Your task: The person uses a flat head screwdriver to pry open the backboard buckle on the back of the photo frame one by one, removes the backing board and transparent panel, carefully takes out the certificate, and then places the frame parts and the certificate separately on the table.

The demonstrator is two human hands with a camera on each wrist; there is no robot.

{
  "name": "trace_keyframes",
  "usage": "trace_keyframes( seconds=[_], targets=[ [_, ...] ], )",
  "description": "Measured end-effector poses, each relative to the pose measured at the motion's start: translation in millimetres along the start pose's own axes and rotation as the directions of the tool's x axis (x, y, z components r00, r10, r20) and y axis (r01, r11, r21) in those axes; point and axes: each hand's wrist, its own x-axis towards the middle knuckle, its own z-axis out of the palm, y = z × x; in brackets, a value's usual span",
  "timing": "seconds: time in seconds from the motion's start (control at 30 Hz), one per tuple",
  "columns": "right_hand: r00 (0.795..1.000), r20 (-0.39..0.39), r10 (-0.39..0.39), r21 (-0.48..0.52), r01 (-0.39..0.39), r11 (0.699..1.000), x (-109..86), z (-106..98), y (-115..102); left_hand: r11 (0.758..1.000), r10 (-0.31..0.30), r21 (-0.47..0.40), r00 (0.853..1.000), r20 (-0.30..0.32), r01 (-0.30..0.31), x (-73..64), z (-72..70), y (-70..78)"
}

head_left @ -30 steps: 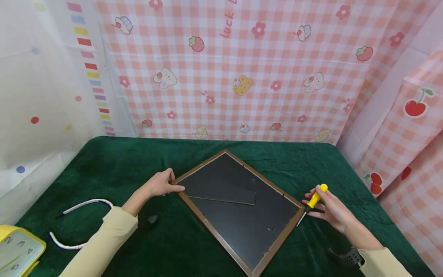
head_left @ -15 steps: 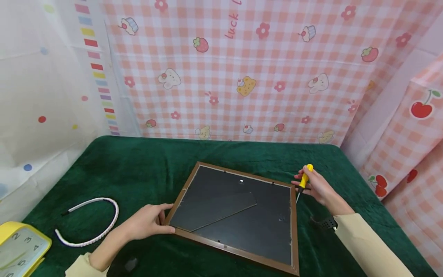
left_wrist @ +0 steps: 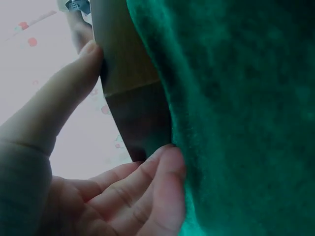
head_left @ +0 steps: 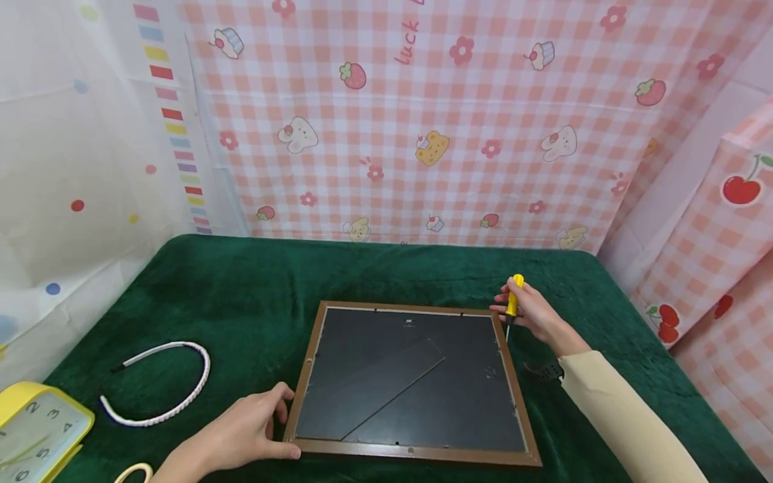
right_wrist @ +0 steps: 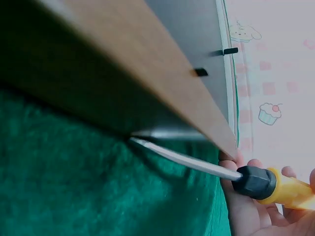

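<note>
A picture frame (head_left: pixel 386 382) lies back side up on the green cloth, its brown rim around a black backing board with a slanted cut line and small dark tabs. My left hand (head_left: pixel 241 429) pinches its near left corner; in the left wrist view the thumb (left_wrist: pixel 74 88) lies along one side and the fingers bend against another. In my right hand (head_left: pixel 537 318) is a screwdriver (head_left: pixel 514 302) with a yellow handle, held by the frame's far right corner. Seen from the right wrist, the metal shaft (right_wrist: pixel 187 160) points down beside the rim, its tip at the cloth.
A white headband (head_left: pixel 204 382) lies to the left. Beyond it stands a yellow clock (head_left: pixel 54 433), cut off by the view's edge. A cream loop (head_left: pixel 135 467) shows at the bottom, partly behind my left wrist. Patterned curtains (head_left: pixel 386 121) close off the back and sides.
The picture frame has turned from a diamond stance to nearly square with me. My left hand moved nearer with its corner; my right hand shifted away and left, still holding the screwdriver.
</note>
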Motion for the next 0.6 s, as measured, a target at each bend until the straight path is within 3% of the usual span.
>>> trace_keyframes(
  seconds=[0.17, 0.4, 0.6],
  targets=[
    [1.000, 0.000, -0.010, -0.025, 0.010, 1.000, 1.7, 2.9, 0.6, 1.000, 0.000, 0.004, 1.000, 0.014, 0.000, -3.0, -0.8, 1.7],
    [1.000, 0.008, -0.014, -0.038, 0.014, 0.999, -2.1, 2.6, 1.6, 0.998, 0.053, 0.036, 0.999, 0.015, -0.053, -4.4, -0.7, 0.0],
    [1.000, 0.017, -0.022, -0.054, 0.023, 0.998, -2.8, 1.9, 3.1, 0.998, 0.050, 0.034, 0.998, 0.028, -0.051, -5.3, -0.4, -0.2]
  ],
)
